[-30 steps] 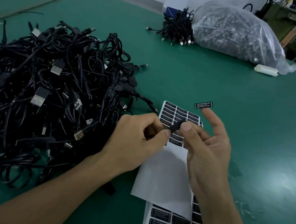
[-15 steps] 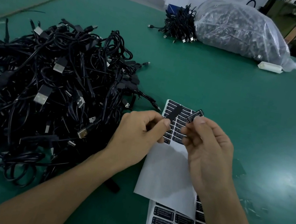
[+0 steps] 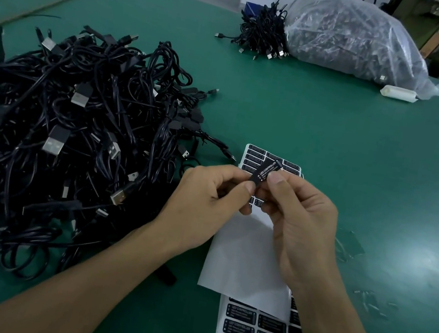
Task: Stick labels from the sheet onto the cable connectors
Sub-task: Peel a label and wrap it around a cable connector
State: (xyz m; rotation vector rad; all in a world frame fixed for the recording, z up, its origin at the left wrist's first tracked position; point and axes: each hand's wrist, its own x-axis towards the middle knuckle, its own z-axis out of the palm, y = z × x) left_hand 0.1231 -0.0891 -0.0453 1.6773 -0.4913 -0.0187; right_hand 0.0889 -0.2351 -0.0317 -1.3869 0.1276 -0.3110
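a second ago carried the label [image 3: 266, 171] apart on a raised right fingertip; now presses it flat along the connector [image 3: 278, 165], print facing up. pinches the connector's lower end in the curled fingers of the left hand [image 3: 207, 201], steadies its side with the curled fingers of the right hand [image 3: 298, 222], just above the label sheet [image 3: 255, 152] on the desk [image 3: 331, 141]. probably needs only a rub-down, then on to the cable heap [image 3: 72, 143] for the next.

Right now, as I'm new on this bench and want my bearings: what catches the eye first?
A big tangle of black cables sprawls at left. At the centre, left hand and right hand pinch a black connector with a white-lettered label, over the label sheets. A bulging clear plastic bag lies far back right.
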